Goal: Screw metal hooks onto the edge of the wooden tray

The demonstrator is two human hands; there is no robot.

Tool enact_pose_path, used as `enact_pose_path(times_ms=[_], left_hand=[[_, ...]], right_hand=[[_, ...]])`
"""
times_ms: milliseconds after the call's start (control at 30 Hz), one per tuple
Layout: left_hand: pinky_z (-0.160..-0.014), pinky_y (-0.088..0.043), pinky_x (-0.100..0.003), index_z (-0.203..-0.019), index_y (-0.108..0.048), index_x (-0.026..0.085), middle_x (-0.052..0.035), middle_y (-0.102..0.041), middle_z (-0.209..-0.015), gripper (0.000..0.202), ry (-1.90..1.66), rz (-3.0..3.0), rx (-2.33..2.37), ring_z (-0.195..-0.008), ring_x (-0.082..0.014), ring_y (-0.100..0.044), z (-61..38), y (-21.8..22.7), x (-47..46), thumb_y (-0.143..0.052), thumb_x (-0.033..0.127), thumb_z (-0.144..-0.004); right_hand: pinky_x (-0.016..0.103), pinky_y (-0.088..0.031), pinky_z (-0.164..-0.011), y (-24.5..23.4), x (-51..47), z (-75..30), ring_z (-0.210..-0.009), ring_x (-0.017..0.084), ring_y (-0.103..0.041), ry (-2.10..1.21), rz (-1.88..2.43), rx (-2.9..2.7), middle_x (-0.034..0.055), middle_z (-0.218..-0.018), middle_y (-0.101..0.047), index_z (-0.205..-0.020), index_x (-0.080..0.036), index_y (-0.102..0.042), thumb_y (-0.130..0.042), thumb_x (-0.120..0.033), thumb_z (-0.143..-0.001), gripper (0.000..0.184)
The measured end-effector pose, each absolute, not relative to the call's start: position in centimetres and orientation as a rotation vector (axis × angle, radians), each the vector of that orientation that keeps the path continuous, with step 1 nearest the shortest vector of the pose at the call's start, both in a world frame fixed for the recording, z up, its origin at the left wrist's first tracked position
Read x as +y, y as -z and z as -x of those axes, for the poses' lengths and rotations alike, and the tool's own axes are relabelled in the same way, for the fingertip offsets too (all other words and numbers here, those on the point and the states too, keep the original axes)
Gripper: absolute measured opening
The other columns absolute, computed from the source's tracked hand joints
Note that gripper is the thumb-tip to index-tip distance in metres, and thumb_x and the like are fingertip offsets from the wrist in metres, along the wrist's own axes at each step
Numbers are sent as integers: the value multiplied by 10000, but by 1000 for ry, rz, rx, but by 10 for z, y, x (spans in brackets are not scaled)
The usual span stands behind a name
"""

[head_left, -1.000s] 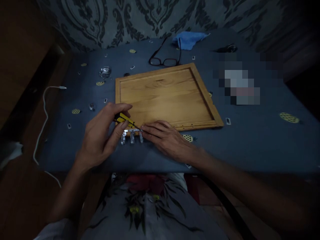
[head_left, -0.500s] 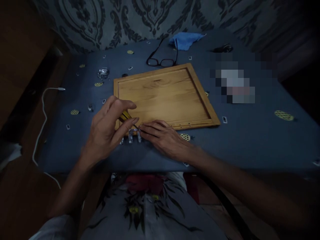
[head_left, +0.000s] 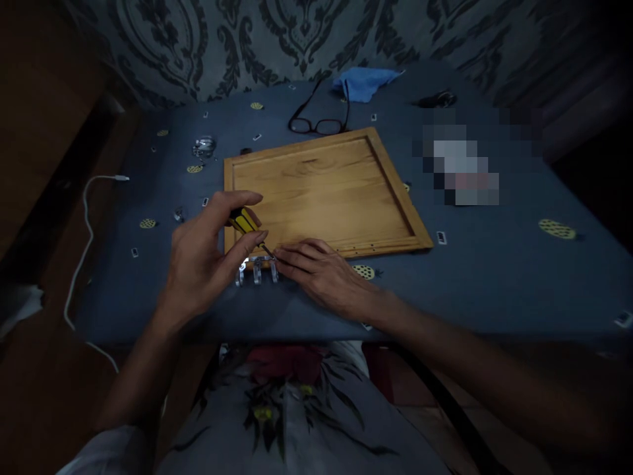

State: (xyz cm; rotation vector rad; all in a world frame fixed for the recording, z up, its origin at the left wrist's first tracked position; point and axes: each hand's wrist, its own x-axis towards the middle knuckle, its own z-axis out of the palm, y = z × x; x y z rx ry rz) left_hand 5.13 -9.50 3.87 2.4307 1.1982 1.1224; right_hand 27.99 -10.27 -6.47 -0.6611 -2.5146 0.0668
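Note:
A wooden tray-like board (head_left: 326,191) lies on a blue patterned tablecloth (head_left: 494,277). At its near left corner sits a shiny metal hook rack (head_left: 257,270) with three hooks. My left hand (head_left: 205,257) pinches a yellow and black screwdriver (head_left: 246,224) between thumb and fingers, its tip pointing down at the rack. Resting flat beside the rack is my right hand (head_left: 321,272), fingertips pressed on the rack's right end and the board's near edge.
Black-framed glasses (head_left: 319,119) and a blue cloth (head_left: 366,82) lie behind the board. Small metal parts (head_left: 204,146) sit at the far left, another small piece (head_left: 178,214) nearer. A white cable (head_left: 89,218) hangs off the table's left edge. A blurred patch is at right.
My left hand's fingers have shifted around the screwdriver handle, rolling it, while the tip stays at the rack. My right hand has stayed in place.

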Motion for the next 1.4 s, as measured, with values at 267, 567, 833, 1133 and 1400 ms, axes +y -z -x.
enact_pose_path(times_ms=[267, 567, 833, 1133, 1400], left_hand=[[-840, -584, -303, -1285, -613, 267, -21, -712, -1088, 326, -1120, -2449, 1192, -951, -182, -708, -51, -38, -95, -697, 306, -972], [-848, -610, -344, -1298, -623, 290, -36, -708, -1097, 330, -1143, -2415, 1189, -991, -204, -702, -51, -33, -95, -687, 307, -975], [-917, -619, -355, -1299, -655, 315, -31, -748, -1198, 333, -1058, -2385, 1053, -1039, -208, -738, -49, -44, -95, -699, 278, -971], [-902, -623, -430, -1333, -612, 384, 23, -731, -1096, 364, -1148, -2353, 1211, -1027, -221, -722, -46, -53, -103, -680, 289, -989], [-942, -602, -390, -1348, -613, 330, -12, -740, -1127, 386, -1067, -2416, 1198, -1028, -216, -738, -44, -42, -104, -698, 285, -974]], right_hand=[[475, -508, -1046, 64, -105, -278, -1301, 267, -606, -101, 719, -2538, 128, -1375, -703, -1376, -154, -626, -501, -112, -1011, 387], [496, -504, -1055, 63, -105, -278, -1310, 279, -603, -169, 713, -2531, 142, -1393, -691, -1423, -158, -605, -535, -93, -988, 446], [489, -512, -1048, 64, -105, -278, -1307, 282, -605, -115, 701, -2527, 152, -1388, -693, -1375, -109, -629, -503, -101, -1006, 389], [487, -490, -1071, 67, -104, -277, -1338, 262, -591, -113, 694, -2510, 120, -1401, -691, -1404, -164, -610, -512, -108, -1008, 413], [472, -500, -1054, 68, -103, -278, -1305, 272, -609, -64, 675, -2506, 124, -1381, -703, -1366, -133, -629, -532, -132, -1001, 377]])
